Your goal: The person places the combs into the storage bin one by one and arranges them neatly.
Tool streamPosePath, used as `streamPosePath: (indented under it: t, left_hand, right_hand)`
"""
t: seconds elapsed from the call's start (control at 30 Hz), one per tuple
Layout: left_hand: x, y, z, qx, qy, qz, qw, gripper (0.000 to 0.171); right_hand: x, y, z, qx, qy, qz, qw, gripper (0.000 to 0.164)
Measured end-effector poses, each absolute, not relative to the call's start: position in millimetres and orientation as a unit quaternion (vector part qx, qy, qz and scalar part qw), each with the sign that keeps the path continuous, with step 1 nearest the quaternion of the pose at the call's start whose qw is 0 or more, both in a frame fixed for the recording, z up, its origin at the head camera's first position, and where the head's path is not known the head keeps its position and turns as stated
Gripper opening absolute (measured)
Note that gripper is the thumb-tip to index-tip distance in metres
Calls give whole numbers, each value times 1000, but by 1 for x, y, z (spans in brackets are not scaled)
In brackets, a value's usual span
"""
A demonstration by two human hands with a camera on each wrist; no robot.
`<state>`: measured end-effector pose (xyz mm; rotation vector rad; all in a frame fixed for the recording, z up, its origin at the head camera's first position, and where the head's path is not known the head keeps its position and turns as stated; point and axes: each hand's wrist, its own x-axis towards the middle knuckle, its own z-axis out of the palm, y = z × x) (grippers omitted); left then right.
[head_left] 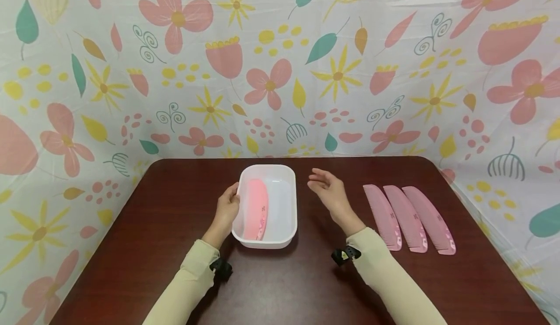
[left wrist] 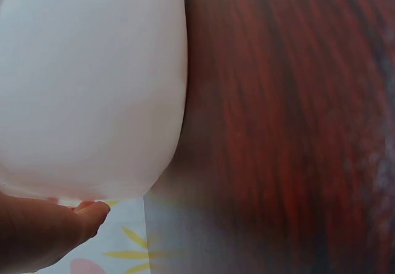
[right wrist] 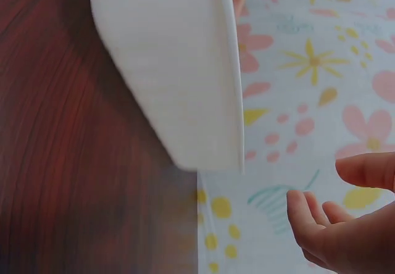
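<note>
A white plastic box (head_left: pixel 286 240) sits near the middle of the table, with one pink comb (head_left: pixel 255 208) lying lengthwise along its left side. My left hand (head_left: pixel 227 208) holds the box by its left rim. In the left wrist view, the fingers (left wrist: pixel 92 218) show at the rim, while the box wall (left wrist: pixel 92 101) hides part of the grip. To the right of the box, my right hand (head_left: pixel 330 196) hovers with nothing in it. Its thumb and fingers (right wrist: pixel 308 221) are apart in the right wrist view, away from the box.
Three pink combs, the left one (head_left: pixel 382 215), the middle one (head_left: pixel 404 218) and the right one (head_left: pixel 428 220), lie side by side on the right of the dark wooden table (head_left: pixel 271 291). Behind the table hangs a flower-patterned cloth (head_left: pixel 280 116).
</note>
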<state>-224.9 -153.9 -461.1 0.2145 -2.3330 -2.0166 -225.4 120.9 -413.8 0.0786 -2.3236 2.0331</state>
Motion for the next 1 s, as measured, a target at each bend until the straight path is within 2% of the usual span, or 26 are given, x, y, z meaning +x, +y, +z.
streamPosePath:
  t: [0.3,0.57,1.0]
  left_hand:
    - [-223,-154,-462,61,-755,-652,32,45]
    - [-226,-154,-463,49,-758,-649,49,45]
    - [-225,-154,-463,64,-759,-647,40,45]
  right_hand:
    - [-223,163,-420,7,-760,649,41,47]
    - [-221,195,-422,-10,-752,653,86,49]
    - [-209,232,-428,-41,-776,622,96,55]
